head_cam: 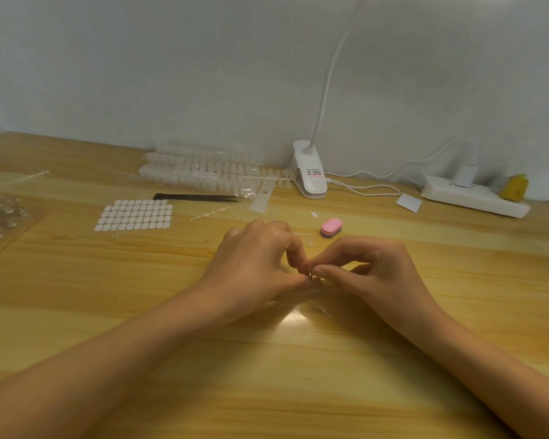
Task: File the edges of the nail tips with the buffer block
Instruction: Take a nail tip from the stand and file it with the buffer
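Note:
My left hand (257,261) and my right hand (371,267) meet fingertip to fingertip just above the wooden table (267,359). Both pinch a small clear nail tip (311,274), which is mostly hidden between the fingers. The pink buffer block (331,227) lies untouched on the table a little beyond my right hand. One loose nail tip (313,214) lies behind the block. Thin clear plastic strips (302,234) lie just past my left knuckles.
Bags of clear nail tips (203,169) lie at the back. Near them are a black tool (194,197), a sheet of white adhesive tabs (135,214), a white clip lamp (309,175) and a power strip (473,198). A plastic tray (0,217) sits at the left edge.

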`<state>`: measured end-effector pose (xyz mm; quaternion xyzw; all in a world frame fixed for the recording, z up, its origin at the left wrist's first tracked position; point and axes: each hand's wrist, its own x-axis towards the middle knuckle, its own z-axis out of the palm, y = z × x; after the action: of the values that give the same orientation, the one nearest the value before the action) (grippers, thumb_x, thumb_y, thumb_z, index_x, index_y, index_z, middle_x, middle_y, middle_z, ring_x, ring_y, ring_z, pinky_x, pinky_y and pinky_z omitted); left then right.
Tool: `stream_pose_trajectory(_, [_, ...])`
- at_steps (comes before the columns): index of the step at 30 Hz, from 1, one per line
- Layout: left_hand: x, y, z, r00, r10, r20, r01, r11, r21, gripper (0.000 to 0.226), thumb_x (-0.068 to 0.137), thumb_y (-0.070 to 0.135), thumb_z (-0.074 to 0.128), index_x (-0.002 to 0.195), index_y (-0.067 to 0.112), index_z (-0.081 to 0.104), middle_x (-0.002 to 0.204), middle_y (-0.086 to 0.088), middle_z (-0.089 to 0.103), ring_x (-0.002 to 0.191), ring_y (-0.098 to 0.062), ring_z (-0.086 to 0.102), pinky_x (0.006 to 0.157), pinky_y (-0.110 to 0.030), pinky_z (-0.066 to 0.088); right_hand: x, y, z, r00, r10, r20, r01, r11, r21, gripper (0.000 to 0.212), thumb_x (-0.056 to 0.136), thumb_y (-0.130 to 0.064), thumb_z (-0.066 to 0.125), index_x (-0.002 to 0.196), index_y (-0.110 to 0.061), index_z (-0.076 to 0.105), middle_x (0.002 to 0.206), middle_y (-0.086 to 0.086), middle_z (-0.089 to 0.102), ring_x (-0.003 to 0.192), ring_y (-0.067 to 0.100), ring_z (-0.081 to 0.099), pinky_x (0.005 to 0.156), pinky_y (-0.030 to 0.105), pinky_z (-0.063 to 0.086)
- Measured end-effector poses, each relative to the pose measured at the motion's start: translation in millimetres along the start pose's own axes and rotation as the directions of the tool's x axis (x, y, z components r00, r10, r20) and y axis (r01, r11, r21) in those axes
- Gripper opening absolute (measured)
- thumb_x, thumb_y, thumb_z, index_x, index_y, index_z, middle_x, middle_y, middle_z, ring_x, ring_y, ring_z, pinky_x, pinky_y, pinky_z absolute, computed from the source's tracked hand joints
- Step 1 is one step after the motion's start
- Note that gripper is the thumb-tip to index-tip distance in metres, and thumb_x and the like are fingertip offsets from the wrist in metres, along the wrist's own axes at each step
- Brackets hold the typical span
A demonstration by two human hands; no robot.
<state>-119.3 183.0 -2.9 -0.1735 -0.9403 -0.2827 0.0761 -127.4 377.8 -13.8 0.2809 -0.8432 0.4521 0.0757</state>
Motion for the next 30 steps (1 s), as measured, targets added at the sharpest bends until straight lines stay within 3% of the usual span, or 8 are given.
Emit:
stream_pose_trajectory(6, [0,0,0,1.000,0.002,0.001,-0.002,1.000,-0.011,0.020,0.075,0.048,0.075,0.070,0.038,0.059,0.092,0.017,0.057,0.086,0.000,0.043,0.077,-0.029,0.030,4,-3,-3,0.997,0.049,0.063,-0.055,0.993,0.100,0.008,0.081,-0.009,0.078,0.086,-0.014,0.079,0.081,-0.007,0.077,0.080,0.005,0.071,0.070,0.013,0.051])
stream_pose_trajectory(10, [0,0,0,1.000,0.000,-0.005,0.000,1.000,0.011,0.019,0.076,0.048,0.075,0.072,0.036,0.060,0.096,0.016,0.058,0.093,-0.004,0.046,0.083,-0.031,0.034,7,-5,-5,0.990,0.110,0.083,-0.120,0.985,0.121,0.012,0.077,-0.006,0.082,0.084,-0.015,0.079,0.081,-0.005,0.076,0.078,0.004,0.071,0.069,0.012,0.051])
stream_pose_trajectory(17, [0,1,1,1.000,0.005,0.003,-0.005,1.000,-0.017,0.018,0.076,0.045,0.076,0.071,0.037,0.061,0.094,0.016,0.059,0.090,-0.002,0.045,0.079,-0.029,0.031,1,-13,-4,0.992,-0.115,-0.045,0.110,0.988,-0.112,0.013,0.076,-0.016,0.081,0.088,-0.018,0.075,0.084,-0.013,0.072,0.090,0.007,0.070,0.060,0.022,0.058])
stream_pose_trajectory(20, [0,1,1,1.000,0.020,-0.008,-0.020,1.000,-0.007,0.017,0.076,0.046,0.076,0.072,0.036,0.062,0.093,0.016,0.059,0.091,-0.002,0.046,0.080,-0.030,0.032,2,-14,-8,0.997,-0.067,-0.036,0.064,0.995,-0.074,0.018,0.074,-0.031,0.077,0.089,-0.020,0.076,0.084,-0.013,0.073,0.090,0.006,0.070,0.061,0.026,0.060])
stream_pose_trajectory(23, [0,0,2,0.999,0.030,-0.033,-0.029,1.000,0.010,0.020,0.077,0.048,0.074,0.069,0.038,0.059,0.092,0.016,0.060,0.088,-0.001,0.046,0.080,-0.030,0.032,0,-11,-4,1.000,0.027,-0.006,-0.027,0.999,0.027,0.012,0.075,-0.022,0.082,0.085,-0.021,0.077,0.085,-0.010,0.074,0.090,0.008,0.069,0.061,0.031,0.060])
stream_pose_trajectory(27, [1,-1,3,0.998,0.025,-0.049,-0.026,1.000,-0.001,0.025,0.075,0.050,0.075,0.063,0.038,0.056,0.089,0.017,0.059,0.084,0.000,0.045,0.077,-0.028,0.028,-1,-9,-1,0.998,0.067,0.018,-0.068,0.995,0.071,0.011,0.074,-0.017,0.084,0.083,-0.019,0.078,0.084,-0.006,0.075,0.087,0.006,0.071,0.060,0.013,0.049])
stream_pose_trajectory(30, [2,-1,2,0.999,0.025,-0.034,-0.025,1.000,-0.010,0.025,0.074,0.049,0.076,0.064,0.038,0.057,0.087,0.017,0.059,0.077,0.004,0.045,0.074,-0.028,0.028,0,-10,-1,0.997,0.075,0.029,-0.078,0.990,0.115,0.010,0.076,-0.011,0.082,0.084,-0.016,0.078,0.083,-0.005,0.076,0.080,0.009,0.073,0.062,0.010,0.048])
